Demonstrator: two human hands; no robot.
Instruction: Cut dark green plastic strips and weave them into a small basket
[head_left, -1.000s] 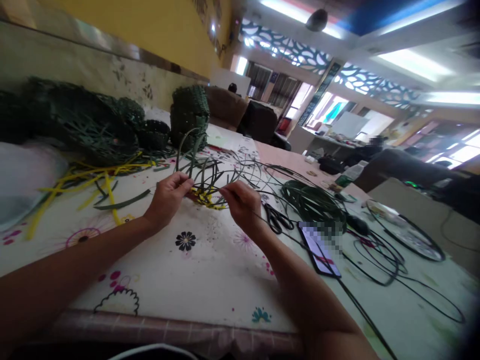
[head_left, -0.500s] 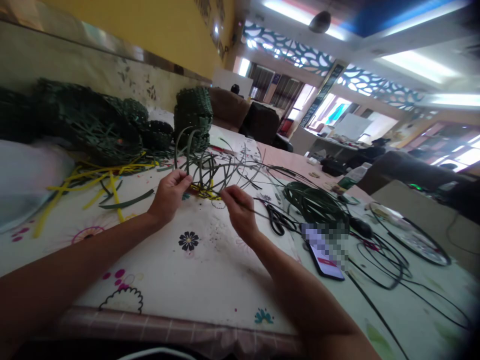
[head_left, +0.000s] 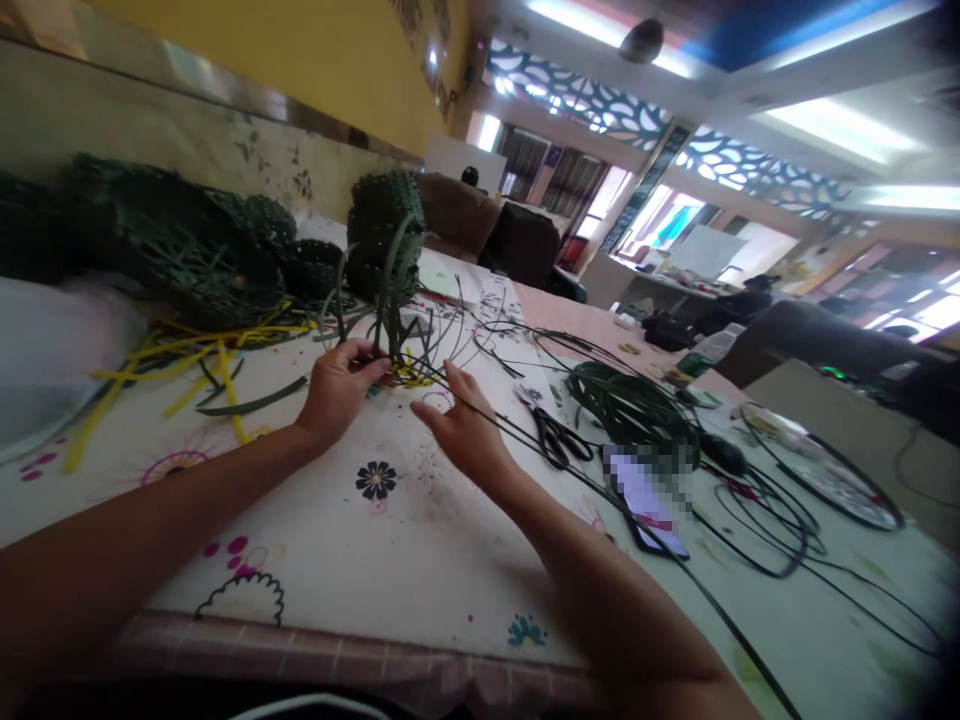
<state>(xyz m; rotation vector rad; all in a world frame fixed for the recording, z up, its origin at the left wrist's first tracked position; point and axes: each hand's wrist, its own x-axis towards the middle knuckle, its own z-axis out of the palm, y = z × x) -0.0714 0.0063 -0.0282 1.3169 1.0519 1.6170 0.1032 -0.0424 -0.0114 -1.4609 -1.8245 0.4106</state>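
A partly woven basket base (head_left: 411, 371), yellow and dark green, sits on the patterned tablecloth (head_left: 315, 530) with green strips curving up out of it. My left hand (head_left: 341, 385) pinches its near left edge, thumb and fingers closed there. To the right of the weave is my right hand (head_left: 469, 425), thumb and fingers spread apart. A long dark green strip (head_left: 517, 432) runs from the weave across the back of that hand toward the lower right. Whether the fingertips touch the strips is unclear.
Black-handled scissors (head_left: 559, 438) and a phone (head_left: 649, 510) lie to the right, before a coil of green strip (head_left: 622, 400). Finished-looking green baskets (head_left: 386, 225) stand at the back left. Yellow strips (head_left: 225, 385) lie scattered on the left, beside a pale plastic bag (head_left: 60, 360).
My right hand has gone from a closed pinch to spread fingers. The upright strips have swung together, and the long strip now crosses over my right hand and the phone.
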